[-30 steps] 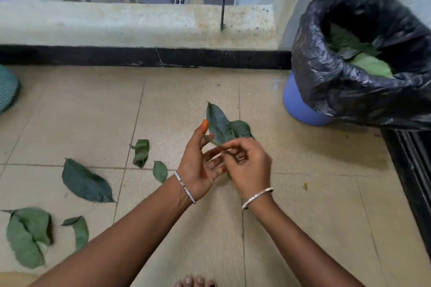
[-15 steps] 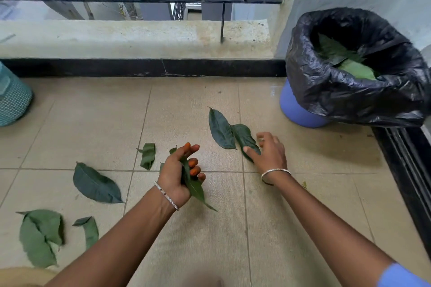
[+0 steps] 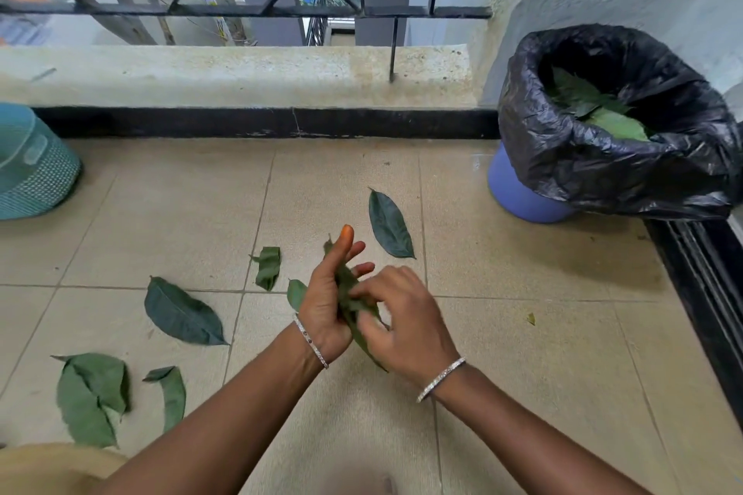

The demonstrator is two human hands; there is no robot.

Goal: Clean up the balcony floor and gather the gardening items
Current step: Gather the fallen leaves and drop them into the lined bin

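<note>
My left hand (image 3: 325,301) holds a small bunch of green leaves (image 3: 349,293) against its palm, index finger pointing up. My right hand (image 3: 406,326) meets it from the right, its fingers pinching a leaf into that bunch. Loose leaves lie on the tiled floor: one dark leaf (image 3: 390,225) just beyond the hands, a folded one (image 3: 267,265) to the left, a large one (image 3: 181,313), and torn ones (image 3: 92,394) at the near left. A blue bin lined with a black bag (image 3: 603,177) stands at the right and has leaves inside.
A teal basket (image 3: 36,173) sits at the far left by the low parapet wall (image 3: 241,76) with its metal railing. A black door track (image 3: 703,277) runs along the right edge. A tan object (image 3: 44,466) shows at the bottom left. A tiny leaf scrap (image 3: 530,318) lies right of the hands.
My right hand picked one of the two leaves off the floor ahead and brought it back to my left hand, which rose with its bunch. One leaf remains there.
</note>
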